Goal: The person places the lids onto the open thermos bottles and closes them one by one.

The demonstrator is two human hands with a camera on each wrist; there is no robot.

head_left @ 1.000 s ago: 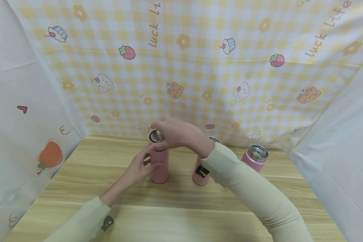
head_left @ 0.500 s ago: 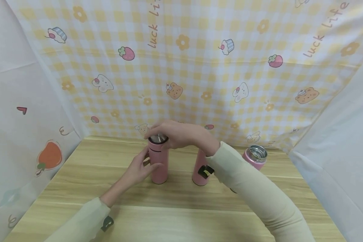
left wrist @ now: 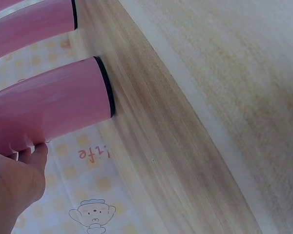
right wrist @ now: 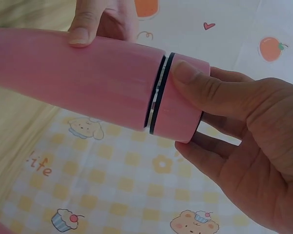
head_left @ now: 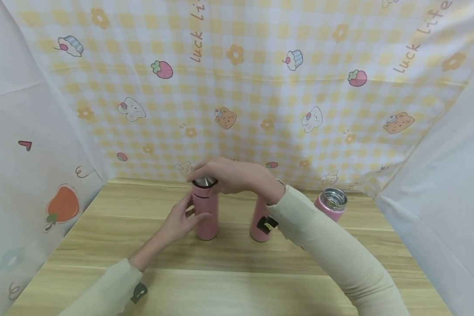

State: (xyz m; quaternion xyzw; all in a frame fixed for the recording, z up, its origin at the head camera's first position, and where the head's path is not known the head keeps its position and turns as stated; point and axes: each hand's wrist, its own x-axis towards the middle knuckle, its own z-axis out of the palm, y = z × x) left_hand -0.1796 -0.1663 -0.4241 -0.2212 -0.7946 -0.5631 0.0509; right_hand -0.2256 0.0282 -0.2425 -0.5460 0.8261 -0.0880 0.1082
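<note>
A pink thermos (head_left: pixel 206 221) stands upright on the wooden table, left of centre. My left hand (head_left: pixel 180 220) grips its body, thumb in front and fingers behind. Over its top, my right hand (head_left: pixel 238 176) holds the pink lid (right wrist: pixel 179 108) between thumb and fingers. The lid's top is silvery with a dark rim. In the right wrist view a narrow gap shows between lid and body, with dark edges on both sides. My left fingertips (left wrist: pixel 39 155) touch the thermos side in the left wrist view.
A second pink thermos (head_left: pixel 259 221) stands to the right, its top mostly behind my right wrist. Further right, a third pink thermos (head_left: pixel 334 202) has an uncovered metal mouth; my sleeve (head_left: pixel 320 237) hides part of it. A patterned cloth (head_left: pixel 256 96) hangs behind the table.
My right hand has turned on the lid and moved slightly, its fingers now further left. The dark line below the lid has come into sight. The left hand keeps its grip.
</note>
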